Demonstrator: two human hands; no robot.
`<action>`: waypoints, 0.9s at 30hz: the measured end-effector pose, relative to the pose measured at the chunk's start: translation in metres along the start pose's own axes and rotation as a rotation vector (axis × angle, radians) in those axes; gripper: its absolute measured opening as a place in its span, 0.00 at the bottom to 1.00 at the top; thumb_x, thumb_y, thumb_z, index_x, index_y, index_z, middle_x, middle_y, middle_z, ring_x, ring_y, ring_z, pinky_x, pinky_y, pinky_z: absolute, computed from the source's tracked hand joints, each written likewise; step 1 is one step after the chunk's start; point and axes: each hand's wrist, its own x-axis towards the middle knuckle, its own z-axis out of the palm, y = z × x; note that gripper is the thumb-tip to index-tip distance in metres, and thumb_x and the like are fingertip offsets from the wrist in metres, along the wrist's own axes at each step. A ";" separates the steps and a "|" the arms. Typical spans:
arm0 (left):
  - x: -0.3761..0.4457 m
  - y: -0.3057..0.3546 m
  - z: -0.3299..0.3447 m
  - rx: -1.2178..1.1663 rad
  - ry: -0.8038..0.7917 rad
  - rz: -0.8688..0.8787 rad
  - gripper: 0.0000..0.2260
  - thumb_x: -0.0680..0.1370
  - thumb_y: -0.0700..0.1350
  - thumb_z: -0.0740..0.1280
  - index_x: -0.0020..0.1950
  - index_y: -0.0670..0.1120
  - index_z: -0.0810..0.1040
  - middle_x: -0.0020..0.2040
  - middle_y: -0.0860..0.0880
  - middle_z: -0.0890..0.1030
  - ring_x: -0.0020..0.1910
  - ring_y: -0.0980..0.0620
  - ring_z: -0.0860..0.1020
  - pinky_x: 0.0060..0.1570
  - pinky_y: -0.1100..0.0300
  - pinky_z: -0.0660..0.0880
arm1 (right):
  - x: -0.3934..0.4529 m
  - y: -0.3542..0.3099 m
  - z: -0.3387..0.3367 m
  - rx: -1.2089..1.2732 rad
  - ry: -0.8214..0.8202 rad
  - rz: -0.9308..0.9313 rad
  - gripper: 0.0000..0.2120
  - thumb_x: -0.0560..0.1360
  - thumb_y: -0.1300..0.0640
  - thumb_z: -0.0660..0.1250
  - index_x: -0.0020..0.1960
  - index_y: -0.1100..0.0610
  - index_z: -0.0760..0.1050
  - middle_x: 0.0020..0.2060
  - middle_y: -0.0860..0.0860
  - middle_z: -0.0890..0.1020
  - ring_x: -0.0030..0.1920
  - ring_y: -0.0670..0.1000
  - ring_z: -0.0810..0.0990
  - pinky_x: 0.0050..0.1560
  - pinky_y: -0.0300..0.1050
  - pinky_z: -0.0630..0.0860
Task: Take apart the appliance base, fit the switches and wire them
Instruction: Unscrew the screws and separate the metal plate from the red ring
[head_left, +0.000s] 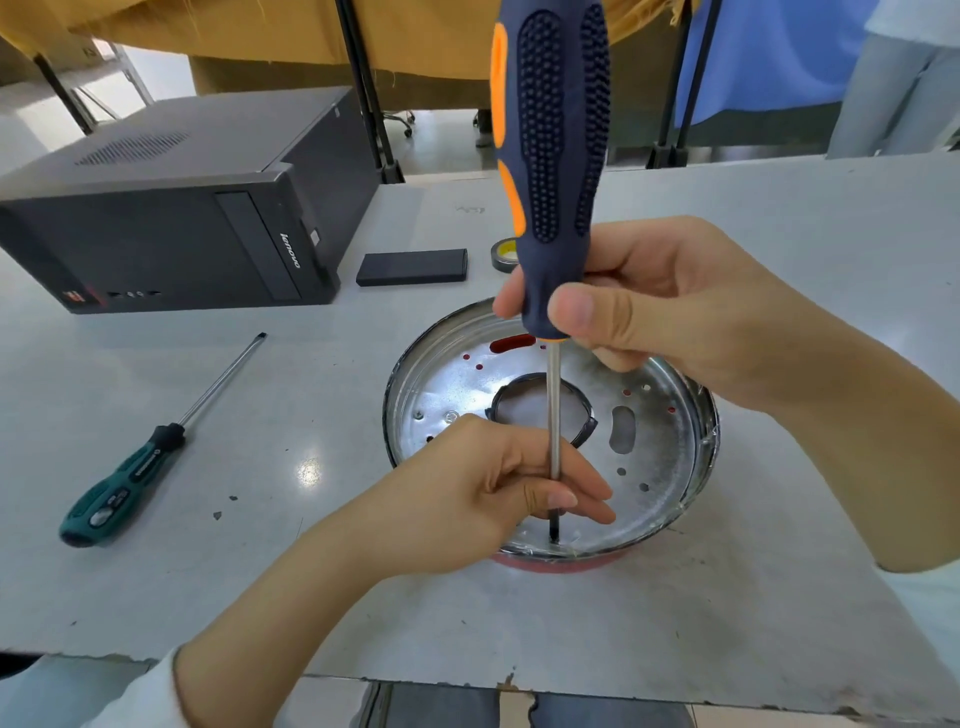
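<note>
Both my hands are on one screwdriver (551, 156), which stands nearly upright over the appliance base (670, 447). My right hand (675, 317) wraps the lower end of its dark blue and orange handle, thumb across the front, fingers (511, 299) curled tight around the grip. My left hand (498, 488) pinches the bare steel shaft low down, its fingers (587, 506) narrowed on the metal just above the tip. The tip sits down on the base's silvery metal plate, at the edge nearest me; whether it is seated in a screw I cannot tell.

The base lies on the grey bench (311, 405) in front of me, round, with a red rim showing underneath, a large central hole and several small holes and slots in the plate.

To the left, well apart, lies a second screwdriver (150, 457) with a green and black handle. Farther back sit a black computer case (171, 218), a flat black box (412, 266) and a roll of tape (503, 254).
</note>
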 end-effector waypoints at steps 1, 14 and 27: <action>-0.001 0.000 0.000 -0.011 -0.007 0.003 0.12 0.80 0.35 0.63 0.53 0.50 0.81 0.50 0.56 0.85 0.52 0.62 0.81 0.52 0.71 0.74 | 0.000 -0.001 0.002 0.005 0.008 -0.016 0.10 0.72 0.54 0.65 0.52 0.54 0.79 0.26 0.41 0.73 0.28 0.39 0.72 0.31 0.28 0.66; -0.001 0.003 0.003 -0.233 0.159 -0.035 0.08 0.74 0.36 0.71 0.43 0.50 0.85 0.40 0.52 0.86 0.42 0.58 0.84 0.43 0.71 0.77 | -0.001 0.006 0.005 0.023 0.076 -0.026 0.10 0.69 0.54 0.71 0.50 0.52 0.76 0.31 0.39 0.76 0.29 0.38 0.74 0.30 0.28 0.68; -0.001 0.000 0.007 -0.063 0.115 0.027 0.13 0.81 0.35 0.62 0.54 0.52 0.80 0.48 0.55 0.85 0.51 0.60 0.82 0.51 0.69 0.76 | 0.002 0.006 0.004 0.020 0.250 0.088 0.27 0.59 0.52 0.77 0.48 0.67 0.70 0.27 0.50 0.68 0.24 0.45 0.64 0.24 0.35 0.64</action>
